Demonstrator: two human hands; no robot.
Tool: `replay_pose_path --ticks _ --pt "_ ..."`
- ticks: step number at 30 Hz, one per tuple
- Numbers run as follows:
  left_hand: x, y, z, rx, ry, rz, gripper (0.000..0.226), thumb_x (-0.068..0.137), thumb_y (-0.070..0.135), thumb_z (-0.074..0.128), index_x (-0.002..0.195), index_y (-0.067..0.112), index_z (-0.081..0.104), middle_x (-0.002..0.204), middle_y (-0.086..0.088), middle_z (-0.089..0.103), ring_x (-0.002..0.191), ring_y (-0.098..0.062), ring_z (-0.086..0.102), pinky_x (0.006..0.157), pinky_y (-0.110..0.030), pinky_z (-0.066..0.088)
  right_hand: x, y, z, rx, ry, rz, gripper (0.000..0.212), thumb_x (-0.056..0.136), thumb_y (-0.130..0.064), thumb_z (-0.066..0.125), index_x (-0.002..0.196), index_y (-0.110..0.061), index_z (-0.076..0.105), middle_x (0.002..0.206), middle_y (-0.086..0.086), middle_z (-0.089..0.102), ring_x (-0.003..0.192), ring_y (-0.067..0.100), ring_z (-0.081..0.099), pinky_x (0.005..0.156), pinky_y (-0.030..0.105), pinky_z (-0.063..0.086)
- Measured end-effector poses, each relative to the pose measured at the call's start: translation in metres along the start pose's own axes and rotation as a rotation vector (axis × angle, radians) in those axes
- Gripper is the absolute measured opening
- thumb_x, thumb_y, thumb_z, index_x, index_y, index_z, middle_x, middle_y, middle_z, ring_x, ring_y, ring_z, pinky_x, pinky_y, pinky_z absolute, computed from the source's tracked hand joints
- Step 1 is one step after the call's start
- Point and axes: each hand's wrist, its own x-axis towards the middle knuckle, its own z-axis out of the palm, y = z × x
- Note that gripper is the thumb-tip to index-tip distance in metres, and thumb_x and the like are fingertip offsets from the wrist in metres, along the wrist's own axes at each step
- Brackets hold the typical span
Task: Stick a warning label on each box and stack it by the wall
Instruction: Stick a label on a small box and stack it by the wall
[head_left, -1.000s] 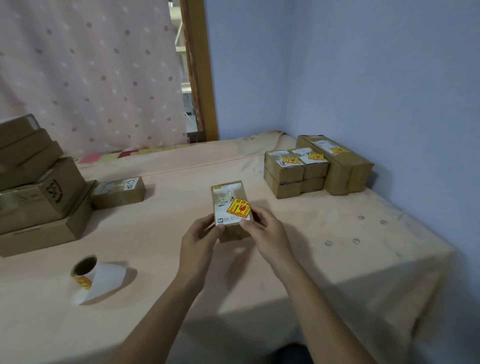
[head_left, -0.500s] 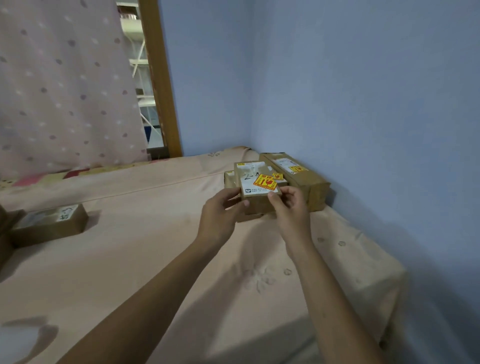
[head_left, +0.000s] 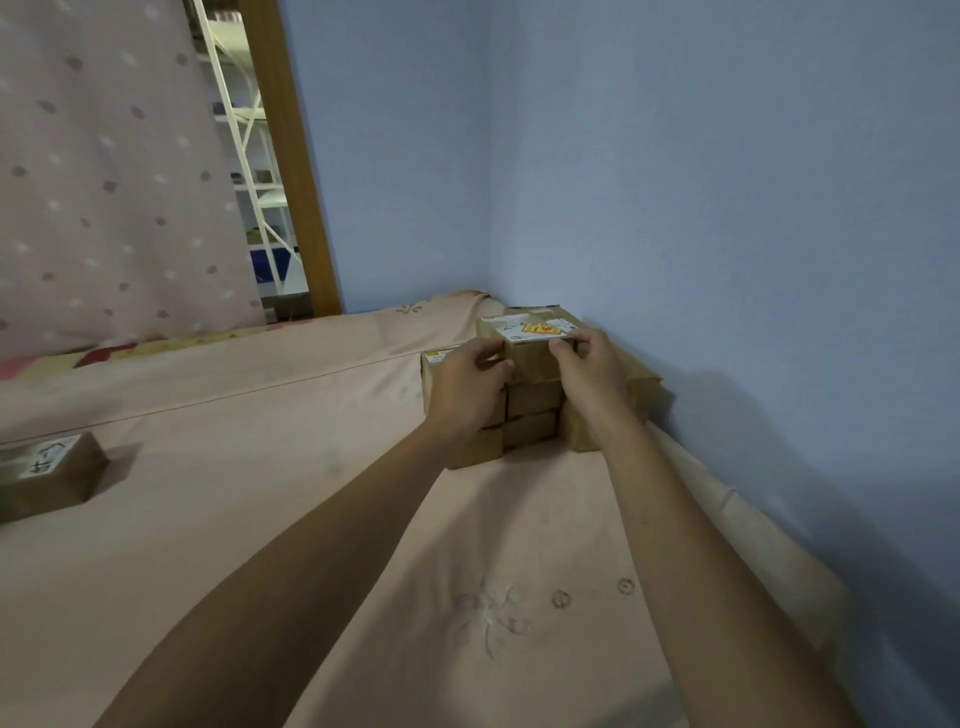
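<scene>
Both arms reach toward frame centre; left hand (head_left: 467, 384) and right hand (head_left: 589, 366) have curled, gripping fingers.

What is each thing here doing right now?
Top box: yellow label on, atop the stack.
Stack: piled against the wall.
Left grip: holds the top box.
Right grip: holds the top box.
Lone box: flat on the bed, no yellow label showing.
</scene>
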Motion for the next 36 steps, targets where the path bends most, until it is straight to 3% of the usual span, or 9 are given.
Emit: replay_pose_path --ticks 5,7,11,16,21,28,31,33,36 --pt "0.015 -0.010 -0.002 0.072 -0.074 -0.048 0.037 0.086 0.023 0.065 0.123 0.021 0.070 0.116 0.009 0.072 0.108 -0.011 0.066 0.101 -0.041 0.052 0.010 0.005 0.008 -0.194 -0.119 -0.032 0.047 0.099 -0.040 0.055 0.142 -0.024 0.045 0.130 -0.002 0.058 0.117 0.020 0.055 0.087 0.032 0.037" --pt "0.014 -0.006 -0.001 0.145 -0.118 -0.010 0.036 0.091 0.020 0.064 0.127 0.019 0.068 0.119 0.008 0.070 0.112 -0.013 0.062 0.102 -0.036 0.049 0.011 0.009 0.009 -0.223 -0.126 -0.033 0.053 0.099 -0.040 0.056 0.147 -0.023 0.042 0.142 0.001 0.056 0.129 0.025 0.052 0.092 0.034 0.039" --pt "0.015 -0.002 0.001 0.298 -0.163 0.091 0.038 0.095 0.017 0.061 0.132 0.014 0.063 0.128 -0.001 0.066 0.115 -0.019 0.056 0.087 -0.026 0.039 0.012 0.014 0.010 -0.270 -0.094 -0.066 0.064 0.096 -0.040 0.060 0.152 -0.020 0.038 0.152 0.004 0.049 0.139 0.027 0.045 0.109 0.041 0.041" --pt "0.014 -0.003 0.003 0.358 -0.162 0.101 0.039 0.095 0.020 0.061 0.134 0.014 0.061 0.132 -0.003 0.064 0.119 -0.021 0.056 0.085 -0.024 0.037 0.006 0.020 0.010 -0.288 -0.088 -0.069 0.074 0.094 -0.041 0.061 0.156 -0.020 0.029 0.154 0.005 0.047 0.141 0.028 0.044 0.112 0.047 0.042" --pt "0.001 -0.005 -0.007 0.366 -0.161 0.067 0.045 0.095 0.024 0.061 0.139 0.016 0.056 0.141 -0.001 0.059 0.130 -0.020 0.051 0.096 -0.023 0.036 -0.006 0.014 0.005 -0.298 -0.027 -0.093 0.067 0.096 -0.036 0.060 0.156 -0.019 0.033 0.157 0.003 0.043 0.143 0.028 0.041 0.114 0.043 0.038" --pt "-0.035 -0.002 -0.051 0.467 -0.135 0.172 0.034 0.094 0.016 0.058 0.127 0.015 0.067 0.129 -0.004 0.067 0.119 -0.024 0.057 0.079 -0.025 0.036 -0.043 -0.011 0.012 -0.377 -0.050 -0.197 0.058 0.099 -0.039 0.054 0.152 -0.020 0.041 0.157 0.004 0.043 0.145 0.026 0.038 0.116 0.043 0.033" --pt "-0.048 -0.010 -0.079 0.553 -0.116 0.153 0.039 0.098 0.024 0.057 0.135 0.014 0.061 0.137 -0.005 0.062 0.127 -0.023 0.052 0.093 -0.023 0.036 -0.068 -0.027 0.023 -0.445 -0.157 -0.292 0.051 0.100 -0.038 0.053 0.147 -0.018 0.048 0.150 0.004 0.050 0.141 0.027 0.041 0.112 0.041 0.035" --pt "-0.056 -0.019 -0.101 0.603 -0.108 0.096 0.043 0.099 0.032 0.056 0.139 0.017 0.056 0.141 -0.003 0.058 0.132 -0.022 0.048 0.104 -0.032 0.039 -0.083 -0.036 0.035 -0.448 -0.245 -0.331 0.048 0.098 -0.039 0.052 0.141 -0.018 0.054 0.146 0.003 0.054 0.139 0.027 0.045 0.111 0.042 0.039" --pt "-0.069 -0.029 -0.139 0.654 -0.072 0.020 0.044 0.099 0.039 0.053 0.138 0.019 0.057 0.139 -0.002 0.057 0.130 -0.023 0.048 0.105 -0.039 0.043 -0.104 -0.051 0.058 -0.491 -0.333 -0.355 0.047 0.098 -0.043 0.050 0.137 -0.019 0.058 0.146 0.001 0.055 0.136 0.025 0.048 0.109 0.041 0.041"
